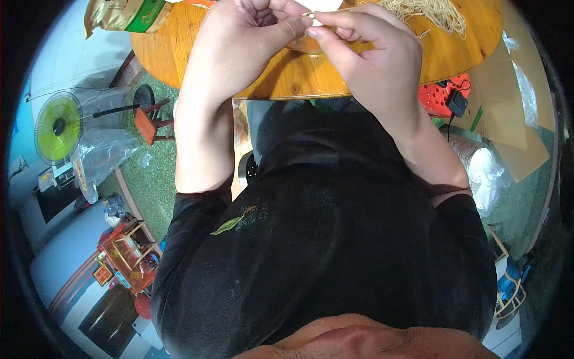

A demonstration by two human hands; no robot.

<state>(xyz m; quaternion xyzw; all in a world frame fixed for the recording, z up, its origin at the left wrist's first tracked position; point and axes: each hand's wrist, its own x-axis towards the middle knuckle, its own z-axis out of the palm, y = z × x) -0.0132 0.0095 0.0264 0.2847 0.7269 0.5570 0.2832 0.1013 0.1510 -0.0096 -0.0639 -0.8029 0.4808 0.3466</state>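
My left hand (248, 39) and my right hand (376, 48) meet over the near part of a round wooden table (173, 54). Between their fingertips is a small pale piece (312, 20), pinched from both sides; it is too small to make out its exact kind. A thin tan strand seems to run from it behind the right fingers. Beneath the fingers sits a clear, rounded dish (308, 46), partly hidden by my hands. Right of my right hand lies a loose heap of tan cords (433, 13).
A green and tan packet (128, 15) lies at the table's left edge. On the floor stand a green fan (58, 127) and a small reddish-brown stool (146, 124) at left. To the right are a red plastic stool (439, 99) with a black adapter and cardboard (502, 113).
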